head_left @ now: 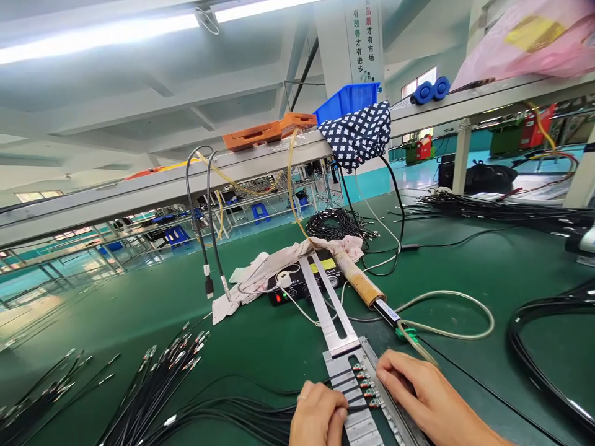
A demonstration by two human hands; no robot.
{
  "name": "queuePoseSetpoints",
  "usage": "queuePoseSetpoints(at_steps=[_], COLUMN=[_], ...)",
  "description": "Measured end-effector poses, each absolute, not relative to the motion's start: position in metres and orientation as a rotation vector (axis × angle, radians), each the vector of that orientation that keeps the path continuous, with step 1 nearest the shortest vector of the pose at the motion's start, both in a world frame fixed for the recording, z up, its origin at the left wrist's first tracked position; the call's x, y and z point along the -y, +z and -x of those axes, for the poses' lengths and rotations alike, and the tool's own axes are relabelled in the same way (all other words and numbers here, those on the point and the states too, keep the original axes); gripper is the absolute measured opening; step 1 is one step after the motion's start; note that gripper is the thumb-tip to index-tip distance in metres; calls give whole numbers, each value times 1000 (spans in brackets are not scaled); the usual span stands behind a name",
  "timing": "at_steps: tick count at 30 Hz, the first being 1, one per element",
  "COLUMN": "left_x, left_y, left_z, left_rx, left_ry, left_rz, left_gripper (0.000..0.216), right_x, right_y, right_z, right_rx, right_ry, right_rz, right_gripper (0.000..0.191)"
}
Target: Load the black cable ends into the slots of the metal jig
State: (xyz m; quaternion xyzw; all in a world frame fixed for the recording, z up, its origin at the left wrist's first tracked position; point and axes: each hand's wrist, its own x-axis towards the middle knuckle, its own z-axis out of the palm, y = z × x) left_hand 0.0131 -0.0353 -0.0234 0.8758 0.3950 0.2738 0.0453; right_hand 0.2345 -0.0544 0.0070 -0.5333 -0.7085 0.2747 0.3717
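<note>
My left hand (318, 414) rests at the bottom of the view, its fingers pinching thin black wires (260, 415) against a metal fixture (356, 396) with slots. My right hand (421, 390) lies flat on the fixture's right side, fingertips touching the red-tipped wire ends (365, 383) seated in the slots. A long metal bar (325, 300) runs from the fixture back to a black soldering station (302, 282). A wooden-handled soldering tool (360, 282) lies just right of the bar.
Bundles of black wires (162, 378) spread over the green table at left. A white cloth (260, 272) lies by the station. A beige cable loop (455, 316) and black cables (548, 347) lie at right. An overhead shelf (186, 179) carries a blue bin (346, 99).
</note>
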Motion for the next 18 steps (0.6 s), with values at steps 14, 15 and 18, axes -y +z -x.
queuePoseSetpoints(at_steps=[14, 15, 18], left_x=[46, 47, 52], left_y=[-26, -27, -39], left_z=[-22, -24, -29], left_rx=[-1407, -1426, -1583], left_ry=[772, 765, 821], left_rz=[-2770, -2816, -2840], left_gripper=[19, 19, 16], right_x=[69, 68, 67], right_y=[-6, -10, -22], right_z=[-218, -216, -212], right_rx=[2251, 2273, 2283], right_ry=[177, 64, -233], right_rz=[974, 942, 861], right_gripper=[27, 31, 44])
